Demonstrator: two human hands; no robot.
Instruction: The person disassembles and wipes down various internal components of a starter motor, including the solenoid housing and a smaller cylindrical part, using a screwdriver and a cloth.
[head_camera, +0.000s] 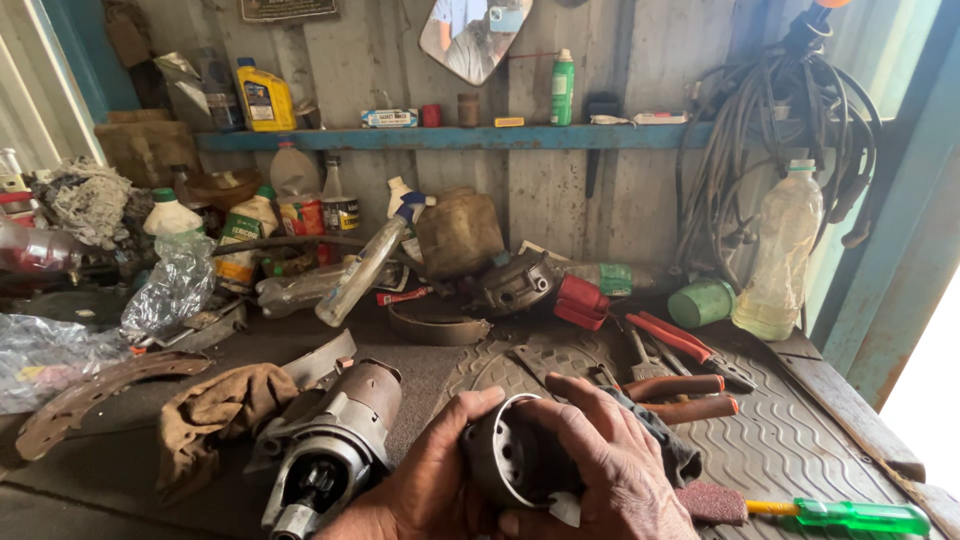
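Gripping a dark cylindrical metal housing (510, 460), both hands meet at the near edge of the workbench (830, 400). Left hand (420, 485): fingers curled round the housing's left side, thumb over its rim. Right hand (610, 460): fingers wrapped over the top and right side, closed on it. Housing is hollow, open end facing the camera, inner wall dull grey.

Just left of the hands lies a starter motor (335, 440): rust-brown cylindrical body, cast grey nose, gear end toward the near edge. A crumpled brown rag (215, 415) touches its left side. Further left, a curved rusty brake shoe (95, 395) lies flat.

Under the hands, a ribbed black rubber mat (790, 440) covers the bench's right half. On it: red-handled pliers (680, 340) behind the right hand, and a green-handled screwdriver (850, 517) at the near right corner, well apart from the hand.

The back edge is crowded with a plastic bottle (780, 255) and a green cup (700, 302). Open mat remains right of the hands.
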